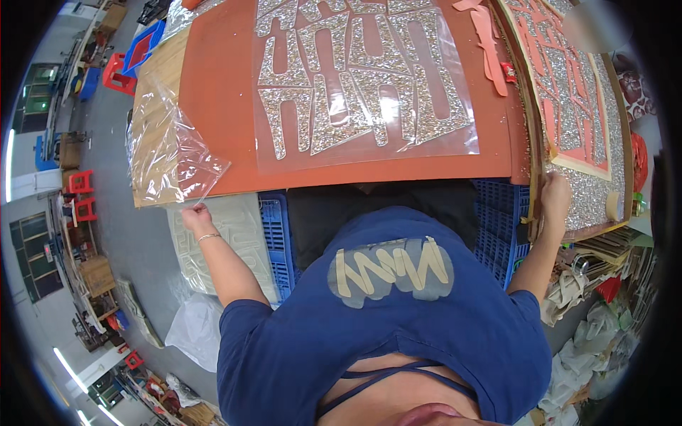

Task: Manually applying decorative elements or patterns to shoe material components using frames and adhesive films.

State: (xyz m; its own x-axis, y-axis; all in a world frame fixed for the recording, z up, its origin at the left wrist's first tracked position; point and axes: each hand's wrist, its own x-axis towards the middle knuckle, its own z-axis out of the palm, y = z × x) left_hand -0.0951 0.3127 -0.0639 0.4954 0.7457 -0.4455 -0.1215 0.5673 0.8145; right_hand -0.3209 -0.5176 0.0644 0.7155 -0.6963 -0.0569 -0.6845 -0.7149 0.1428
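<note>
My left hand (pixel 197 219) is pinched at the near edge of a loose sheet of clear plastic film (pixel 160 157), by the table's near left corner. On the red-orange board (pixel 218 113) lies a clear sheet (pixel 465 145) carrying glittery silver-gold cut pieces (pixel 341 113) with long slots. My right hand (pixel 556 199) is closed at the near left side of a wood-edged tray (pixel 533 188). Whether those fingers grip the edge or something small is hidden. Inside the tray, silver glitter (pixel 574 193) surrounds a pink cut-out template (pixel 579 142) with a pale border.
Pink strips (pixel 490 53) lie along the board's right side. Blue plastic crates (pixel 497 220) stand under the table. Pale moulded sheets (pixel 241 227) are below on the left. Red stools (pixel 82 183) stand farther left, and crumpled plastic (pixel 582 355) is at the lower right.
</note>
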